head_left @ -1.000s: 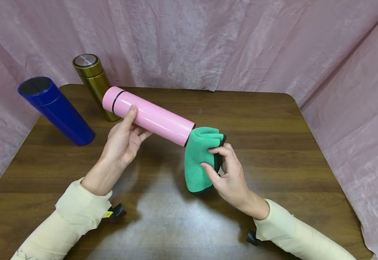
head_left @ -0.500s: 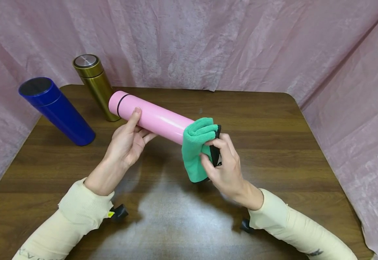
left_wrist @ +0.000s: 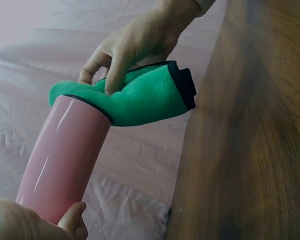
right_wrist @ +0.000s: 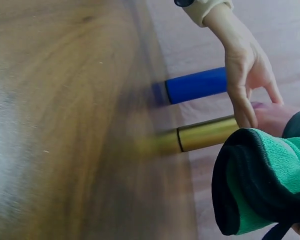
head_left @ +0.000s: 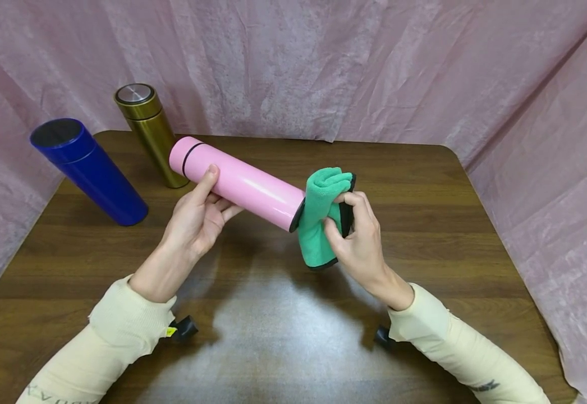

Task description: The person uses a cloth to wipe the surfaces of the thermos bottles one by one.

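Note:
My left hand (head_left: 192,224) grips a pink thermos bottle (head_left: 248,188) near its capped end, thumb on top and fingers beneath. The bottle is held above the table, tilted so that its black-edged base points right and down. My right hand (head_left: 359,241) pinches a folded green cloth (head_left: 319,219) with dark edging between thumb and fingers. In the head view the cloth is right at the bottle's base. The left wrist view shows the cloth (left_wrist: 140,97) lying across the base of the pink bottle (left_wrist: 65,155). Part of the base is hidden behind the cloth.
A blue thermos bottle (head_left: 91,174) stands upright on the wooden table (head_left: 450,252) at the left. Behind it, near the back edge, stands a gold thermos bottle (head_left: 149,134) with a silver-topped lid. Pink curtains (head_left: 273,67) hang behind and at the sides.
The cloth in my right hand first moved left over the bottle's base, then up and right, uncovering the base's edge. The pink bottle has shifted slightly right since a second ago.

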`<action>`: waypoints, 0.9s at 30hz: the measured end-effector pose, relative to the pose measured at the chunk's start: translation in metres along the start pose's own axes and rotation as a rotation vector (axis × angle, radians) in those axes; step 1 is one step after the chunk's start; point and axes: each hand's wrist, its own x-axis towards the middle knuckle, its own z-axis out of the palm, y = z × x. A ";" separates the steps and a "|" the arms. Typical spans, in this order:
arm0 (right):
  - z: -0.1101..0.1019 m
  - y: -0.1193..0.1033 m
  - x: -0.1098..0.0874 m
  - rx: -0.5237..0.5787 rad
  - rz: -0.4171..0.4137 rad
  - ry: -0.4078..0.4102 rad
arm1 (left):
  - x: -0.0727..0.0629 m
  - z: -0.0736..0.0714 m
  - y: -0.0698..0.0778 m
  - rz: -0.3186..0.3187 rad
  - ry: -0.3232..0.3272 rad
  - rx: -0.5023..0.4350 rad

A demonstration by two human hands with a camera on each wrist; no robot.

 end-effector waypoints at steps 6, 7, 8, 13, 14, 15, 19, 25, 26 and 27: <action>0.003 0.002 -0.015 -0.011 0.085 -0.066 | 0.002 0.000 -0.002 -0.026 0.008 -0.067; 0.004 0.001 -0.018 -0.010 0.093 -0.078 | 0.002 0.001 -0.002 -0.027 0.008 -0.074; 0.005 0.000 -0.021 -0.012 0.097 -0.090 | 0.002 0.001 -0.002 -0.028 0.006 -0.082; 0.009 -0.007 -0.035 -0.018 0.080 -0.141 | 0.005 0.001 -0.003 -0.035 0.010 -0.132; 0.010 -0.009 -0.037 -0.021 0.073 -0.147 | 0.006 0.001 -0.003 -0.039 0.014 -0.141; 0.011 -0.010 -0.039 -0.023 0.064 -0.151 | 0.007 0.001 -0.004 -0.046 0.019 -0.149; 0.013 -0.017 -0.045 -0.024 0.036 -0.163 | 0.008 0.000 -0.005 -0.078 0.036 -0.173; 0.013 -0.025 -0.049 -0.024 -0.022 -0.186 | 0.008 0.001 -0.007 -0.095 0.058 -0.195; 0.013 -0.026 -0.049 -0.023 -0.040 -0.188 | 0.008 0.002 -0.007 -0.096 0.061 -0.194; 0.012 -0.027 -0.048 -0.020 -0.060 -0.188 | 0.008 0.003 -0.007 -0.097 0.063 -0.192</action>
